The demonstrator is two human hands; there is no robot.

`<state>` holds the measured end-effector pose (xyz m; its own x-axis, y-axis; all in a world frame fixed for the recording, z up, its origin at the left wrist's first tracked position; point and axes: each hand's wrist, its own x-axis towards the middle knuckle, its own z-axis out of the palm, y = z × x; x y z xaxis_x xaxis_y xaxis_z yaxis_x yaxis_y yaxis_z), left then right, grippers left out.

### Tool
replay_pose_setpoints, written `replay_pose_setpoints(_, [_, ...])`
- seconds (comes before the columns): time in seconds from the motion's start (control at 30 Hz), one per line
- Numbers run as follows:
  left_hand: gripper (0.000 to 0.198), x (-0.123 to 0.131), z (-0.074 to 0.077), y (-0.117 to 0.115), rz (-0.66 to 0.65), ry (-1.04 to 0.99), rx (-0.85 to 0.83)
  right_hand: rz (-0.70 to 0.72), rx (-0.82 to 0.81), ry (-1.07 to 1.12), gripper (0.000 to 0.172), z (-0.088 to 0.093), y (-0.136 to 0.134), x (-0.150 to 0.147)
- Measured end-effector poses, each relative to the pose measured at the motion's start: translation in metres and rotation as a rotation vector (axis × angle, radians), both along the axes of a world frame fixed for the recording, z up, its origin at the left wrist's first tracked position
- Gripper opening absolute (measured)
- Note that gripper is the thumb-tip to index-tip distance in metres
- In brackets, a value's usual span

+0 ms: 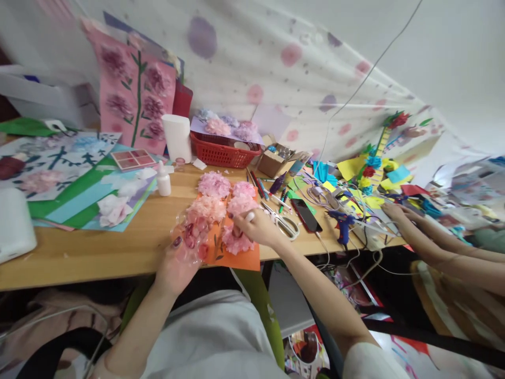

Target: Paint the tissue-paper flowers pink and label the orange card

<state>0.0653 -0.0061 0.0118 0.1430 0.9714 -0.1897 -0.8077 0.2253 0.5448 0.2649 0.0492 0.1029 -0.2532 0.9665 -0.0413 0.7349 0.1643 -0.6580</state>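
My left hand (179,268) holds a clear plastic palette (193,237) with pink-stained wells, tilted over the left edge of an orange card (249,261). Fluffy pink paper flowers (213,184) and a peach one (211,209) lie on the card, partly covered by the palette and my fingers. My right hand (260,227) is closed in a pinch on a small stick with a white rounded end (250,216). Its fingertips are at the lower right pink flower (238,243); the stick's other end is hidden. Painted dark leaves show near the card's bottom.
A white glue bottle (163,180) and coloured sheets (82,192) lie left. Scissors (287,226), pens, a phone (306,215) and a blue glue gun (342,225) with cables lie right. A red basket (224,154) stands behind. Another person's hands (398,216) are far right.
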Motion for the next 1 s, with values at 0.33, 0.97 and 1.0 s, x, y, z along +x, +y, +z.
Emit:
replay_pose_setpoints(0.33, [0.051,0.0,0.005,0.0,0.0,-0.028,-0.013,-0.102,-0.016,0.122,0.043,-0.008,-0.006,0.002])
replay_pose_setpoints(0.97, [0.073,0.008,0.019,0.002,0.135,0.153,-0.049,-0.369,-0.059,0.634,0.043,-0.062,-0.032,0.049])
replay_pose_setpoints(1.0, [0.074,0.008,0.019,0.002,0.139,0.171,-0.054,-0.365,-0.062,0.65,0.043,-0.062,-0.033,0.05])
